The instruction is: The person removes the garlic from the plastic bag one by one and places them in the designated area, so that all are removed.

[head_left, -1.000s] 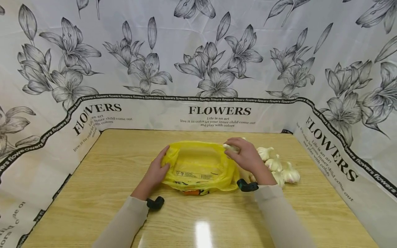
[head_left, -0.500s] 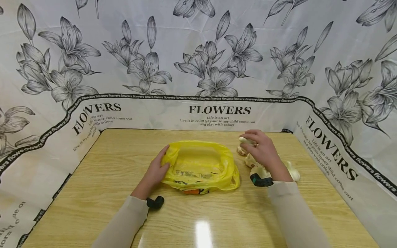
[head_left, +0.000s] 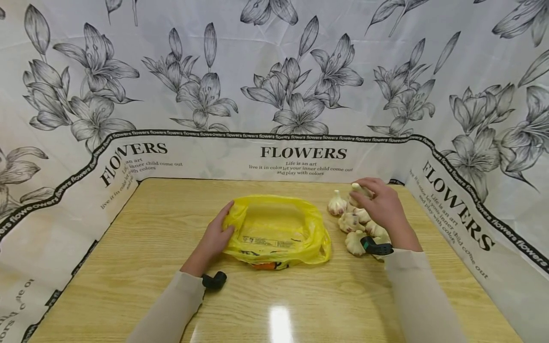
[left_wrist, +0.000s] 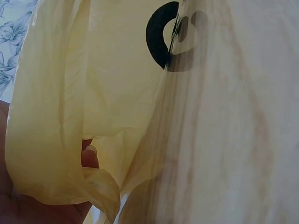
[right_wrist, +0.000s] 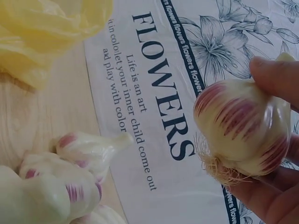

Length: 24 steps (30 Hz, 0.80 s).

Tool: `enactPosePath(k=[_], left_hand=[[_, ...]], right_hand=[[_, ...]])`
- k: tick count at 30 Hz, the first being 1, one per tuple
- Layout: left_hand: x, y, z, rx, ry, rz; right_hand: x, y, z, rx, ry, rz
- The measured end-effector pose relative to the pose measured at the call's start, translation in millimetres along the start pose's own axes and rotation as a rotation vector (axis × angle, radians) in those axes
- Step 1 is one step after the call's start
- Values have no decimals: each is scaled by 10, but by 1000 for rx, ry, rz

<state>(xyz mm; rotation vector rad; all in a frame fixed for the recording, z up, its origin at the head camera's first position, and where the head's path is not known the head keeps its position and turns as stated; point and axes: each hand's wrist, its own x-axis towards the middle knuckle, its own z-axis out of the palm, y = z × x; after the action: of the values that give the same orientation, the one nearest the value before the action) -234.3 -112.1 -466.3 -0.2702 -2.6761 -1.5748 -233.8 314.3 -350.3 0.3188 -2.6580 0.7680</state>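
Observation:
A yellow plastic bag (head_left: 274, 231) lies on the table with its mouth spread wide; dark print shows on it. My left hand (head_left: 218, 234) grips its left edge, thumb on the near side. In the left wrist view the bag (left_wrist: 46, 116) hides most of that hand's fingers. To the right, my right hand (head_left: 383, 205) holds a garlic bulb (right_wrist: 243, 123) between thumb and fingers, purple-streaked with roots showing. Beneath and beside this hand, several more garlic bulbs (head_left: 349, 222) are grouped on the table, one of them (head_left: 337, 204) at the back left; the wrist partly covers others.
The wooden table (head_left: 163, 219) is walled in by a white cloth (head_left: 206, 159) with flower prints and lettering at the back and both sides. A black wrist mount (head_left: 214, 281) is on the left wrist, another (head_left: 376, 246) on the right.
My right hand has moved right, from the bag's right rim to above the bulbs, with the garlic bulb still in it. More bulbs show now. The left hand and bag have barely moved.

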Motion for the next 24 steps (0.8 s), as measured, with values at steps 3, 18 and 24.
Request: enactPosePath(k=[3,18,24], left_hand=[[1,1,1,3,-1,5],[3,8,4,2,-3,2],[6,-16,1,6,2,-7]], right_hand=[[-18,60,-62,-20,8,34],[-130,385,-425,-32,27,254],[-163,487,-488,-17,54,279]])
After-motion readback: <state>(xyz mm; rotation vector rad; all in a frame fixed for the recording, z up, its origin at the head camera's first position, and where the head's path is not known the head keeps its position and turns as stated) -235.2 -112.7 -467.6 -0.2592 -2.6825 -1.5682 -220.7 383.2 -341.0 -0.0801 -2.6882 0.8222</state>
